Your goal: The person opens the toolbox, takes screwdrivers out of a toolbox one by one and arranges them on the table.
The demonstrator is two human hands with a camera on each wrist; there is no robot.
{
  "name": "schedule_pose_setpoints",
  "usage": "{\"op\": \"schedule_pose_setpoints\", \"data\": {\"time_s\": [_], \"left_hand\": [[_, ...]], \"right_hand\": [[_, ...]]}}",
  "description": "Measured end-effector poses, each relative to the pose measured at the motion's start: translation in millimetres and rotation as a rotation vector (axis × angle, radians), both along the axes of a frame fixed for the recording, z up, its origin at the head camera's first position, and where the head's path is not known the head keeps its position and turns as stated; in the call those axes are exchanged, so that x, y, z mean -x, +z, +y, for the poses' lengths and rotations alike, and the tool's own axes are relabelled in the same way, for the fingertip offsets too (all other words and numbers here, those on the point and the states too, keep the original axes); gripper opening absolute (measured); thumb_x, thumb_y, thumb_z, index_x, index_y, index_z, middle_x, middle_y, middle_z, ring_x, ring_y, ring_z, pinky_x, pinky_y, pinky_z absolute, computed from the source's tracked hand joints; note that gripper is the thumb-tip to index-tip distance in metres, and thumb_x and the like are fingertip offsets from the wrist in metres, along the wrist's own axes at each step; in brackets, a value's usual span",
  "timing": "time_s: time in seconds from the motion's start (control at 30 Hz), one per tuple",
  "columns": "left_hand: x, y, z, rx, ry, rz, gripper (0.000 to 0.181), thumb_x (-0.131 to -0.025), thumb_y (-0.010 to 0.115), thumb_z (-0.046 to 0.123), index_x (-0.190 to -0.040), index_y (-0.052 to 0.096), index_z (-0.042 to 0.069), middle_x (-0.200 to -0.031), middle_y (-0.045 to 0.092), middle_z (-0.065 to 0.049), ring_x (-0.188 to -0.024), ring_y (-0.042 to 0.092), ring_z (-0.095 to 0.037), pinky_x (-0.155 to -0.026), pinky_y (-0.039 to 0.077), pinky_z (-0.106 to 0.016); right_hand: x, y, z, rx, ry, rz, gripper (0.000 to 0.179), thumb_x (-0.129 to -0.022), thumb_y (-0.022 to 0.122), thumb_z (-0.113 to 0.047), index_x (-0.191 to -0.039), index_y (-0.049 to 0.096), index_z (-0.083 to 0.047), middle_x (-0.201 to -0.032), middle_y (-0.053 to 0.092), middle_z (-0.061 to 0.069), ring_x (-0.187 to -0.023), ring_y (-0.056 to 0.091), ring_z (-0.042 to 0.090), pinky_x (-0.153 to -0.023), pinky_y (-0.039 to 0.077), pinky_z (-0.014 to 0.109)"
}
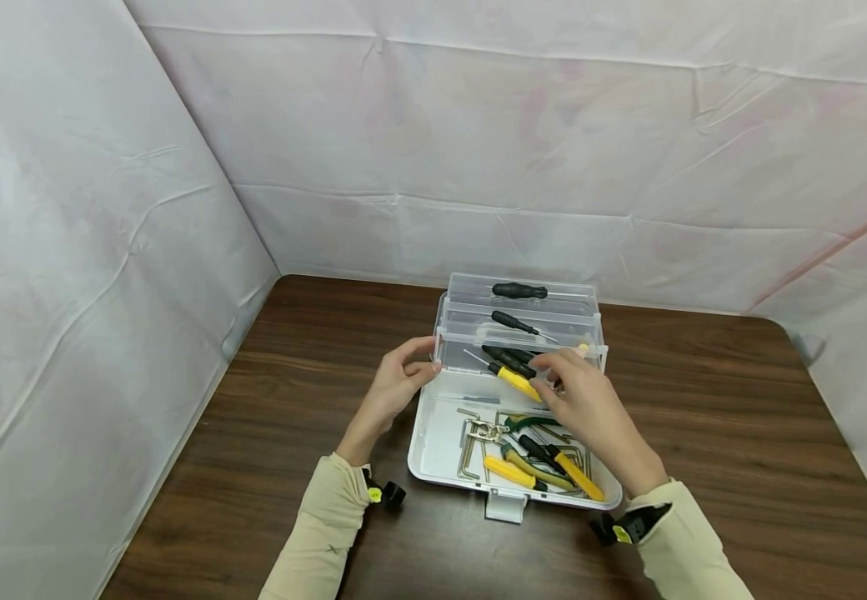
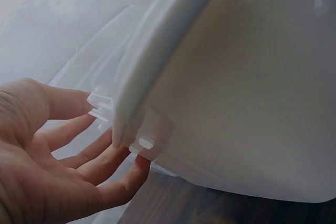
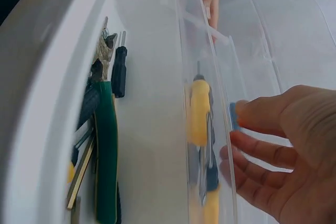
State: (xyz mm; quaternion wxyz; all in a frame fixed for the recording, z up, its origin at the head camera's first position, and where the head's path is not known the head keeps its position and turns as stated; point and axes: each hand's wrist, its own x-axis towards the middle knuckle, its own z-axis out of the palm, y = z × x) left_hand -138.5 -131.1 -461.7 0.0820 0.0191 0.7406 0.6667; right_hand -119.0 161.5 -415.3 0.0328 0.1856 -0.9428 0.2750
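A white toolbox (image 1: 433,450) lies unfolded on the table, its clear stepped trays (image 1: 471,337) rising at the back. My left hand (image 1: 394,383) holds the trays' left end; in the left wrist view its thumb presses a clear clip (image 2: 101,103) and its fingers curl below. Over the lowest tray is my right hand (image 1: 579,398), thumb and fingers apart, fingertips right at the tray wall in the right wrist view. Beneath those fingertips lies a yellow-handled screwdriver (image 1: 518,383), beside a black-handled tool (image 1: 507,360). Part of this tray is hidden by the hand.
Hex keys (image 1: 468,454), green-handled pliers (image 1: 534,422) and yellow-handled screwdrivers (image 1: 508,472) fill the box's front. Black screwdrivers (image 1: 519,291) sit in the upper trays. A latch (image 1: 505,506) hangs at the front. White cloth (image 1: 403,150) walls surround the wooden table (image 1: 291,358).
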Motion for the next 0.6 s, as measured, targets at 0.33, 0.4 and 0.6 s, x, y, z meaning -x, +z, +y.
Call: {"op": "schedule_pose_setpoints", "data": {"time_s": [0.33, 0.4, 0.6], "left_hand": [[-0.8, 0.6, 0.8, 0.011, -0.001, -0.004, 0.049, -0.101, 0.066, 0.004, -0.148, 0.058, 0.012, -0.153, 0.055, -0.013, -0.124, 0.068, -0.038, -0.102, 0.054, -0.042], [-0.6, 0.6, 0.4, 0.009, 0.0, -0.007, 0.049, -0.1, 0.066, 0.004, -0.148, 0.058, 0.012, -0.153, 0.055, -0.013, -0.124, 0.068, -0.038, -0.102, 0.054, -0.041], [-0.6, 1.0, -0.2, 0.001, 0.003, -0.011, 0.049, -0.1, 0.067, 0.004, -0.147, 0.058, 0.012, -0.152, 0.056, -0.013, -0.125, 0.067, -0.039, -0.1, 0.054, -0.038]], "right_hand": [[4.5, 1.8, -16.9, -0.125, 0.056, 0.031, 0.03, -0.096, 0.077, -0.016, -0.124, 0.072, -0.005, -0.123, 0.07, 0.014, -0.101, 0.072, 0.029, -0.082, 0.06, 0.045], [5.1, 1.0, -18.8, -0.143, 0.063, 0.051, 0.03, -0.095, 0.079, -0.015, -0.123, 0.072, -0.005, -0.12, 0.071, 0.014, -0.097, 0.071, 0.028, -0.078, 0.06, 0.043], [4.4, 1.9, -25.6, -0.191, 0.072, 0.09, 0.028, -0.09, 0.083, -0.014, -0.117, 0.076, -0.006, -0.111, 0.07, 0.01, -0.086, 0.068, 0.022, -0.069, 0.058, 0.036]]}}
